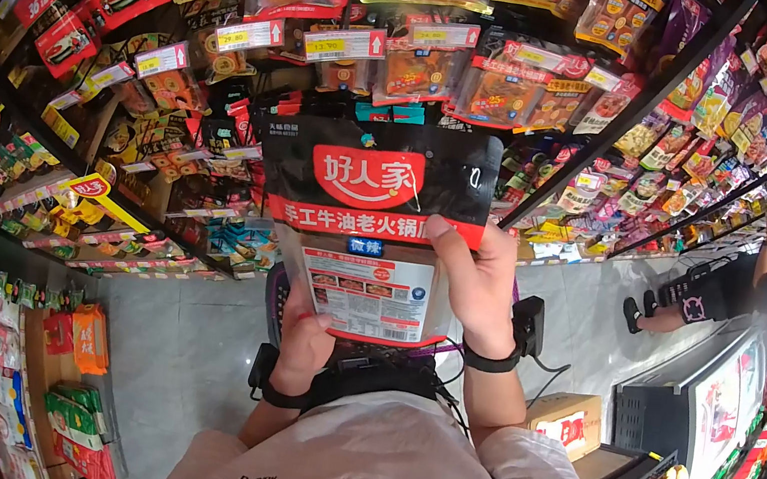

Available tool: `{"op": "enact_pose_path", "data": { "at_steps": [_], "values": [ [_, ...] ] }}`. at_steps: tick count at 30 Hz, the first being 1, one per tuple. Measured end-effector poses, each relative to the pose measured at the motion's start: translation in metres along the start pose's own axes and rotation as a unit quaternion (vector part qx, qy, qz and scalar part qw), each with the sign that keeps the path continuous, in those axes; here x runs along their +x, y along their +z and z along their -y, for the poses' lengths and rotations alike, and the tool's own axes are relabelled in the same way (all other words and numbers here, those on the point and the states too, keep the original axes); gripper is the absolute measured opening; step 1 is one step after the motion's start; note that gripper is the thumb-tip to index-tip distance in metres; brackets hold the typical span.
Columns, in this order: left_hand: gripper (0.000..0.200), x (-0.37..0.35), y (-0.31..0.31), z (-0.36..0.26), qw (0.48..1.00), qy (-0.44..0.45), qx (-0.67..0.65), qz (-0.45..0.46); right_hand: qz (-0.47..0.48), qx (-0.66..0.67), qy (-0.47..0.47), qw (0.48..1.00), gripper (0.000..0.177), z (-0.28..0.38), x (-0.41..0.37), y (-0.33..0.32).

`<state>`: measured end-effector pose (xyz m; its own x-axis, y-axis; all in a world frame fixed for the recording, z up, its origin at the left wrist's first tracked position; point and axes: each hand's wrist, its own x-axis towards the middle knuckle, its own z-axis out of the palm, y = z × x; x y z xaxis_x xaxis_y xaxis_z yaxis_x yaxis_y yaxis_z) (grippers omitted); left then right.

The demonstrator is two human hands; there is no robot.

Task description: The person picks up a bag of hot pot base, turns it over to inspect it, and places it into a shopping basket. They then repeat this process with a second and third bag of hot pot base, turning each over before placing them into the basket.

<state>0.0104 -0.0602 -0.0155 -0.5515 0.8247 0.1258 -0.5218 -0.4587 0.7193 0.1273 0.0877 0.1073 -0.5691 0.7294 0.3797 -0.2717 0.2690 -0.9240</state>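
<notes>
A black and red pouch of hotpot seasoning is held up in front of my chest, its printed face with a clear lower panel turned toward me. My right hand grips its right edge, thumb lying across the red band. Lower down, my left hand is closed on the bottom left corner, with most of its fingers hidden behind the pouch. Both wrists wear black straps, and a small black device sits by the right one.
Ahead stands a shelf packed with similar pouches, price tags along its edges. At the right, another person reaches toward the shelf. A chest freezer and a cardboard box are at the lower right. Green and red packets fill the lower left.
</notes>
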Motion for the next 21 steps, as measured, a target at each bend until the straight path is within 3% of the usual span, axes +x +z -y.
{"op": "enact_pose_path", "data": {
  "at_steps": [13, 21],
  "values": [
    [0.070, -0.004, -0.010, 0.004, 1.000, -0.022, -0.017, 0.002, 0.033, -0.015, 0.021, 0.999, 0.010, -0.007, -0.005, 0.000],
    [0.069, -0.014, -0.020, 0.003, 0.999, -0.047, -0.019, 0.013, 0.073, -0.013, 0.088, 0.993, 0.013, -0.022, -0.004, -0.004]
  ]
}}
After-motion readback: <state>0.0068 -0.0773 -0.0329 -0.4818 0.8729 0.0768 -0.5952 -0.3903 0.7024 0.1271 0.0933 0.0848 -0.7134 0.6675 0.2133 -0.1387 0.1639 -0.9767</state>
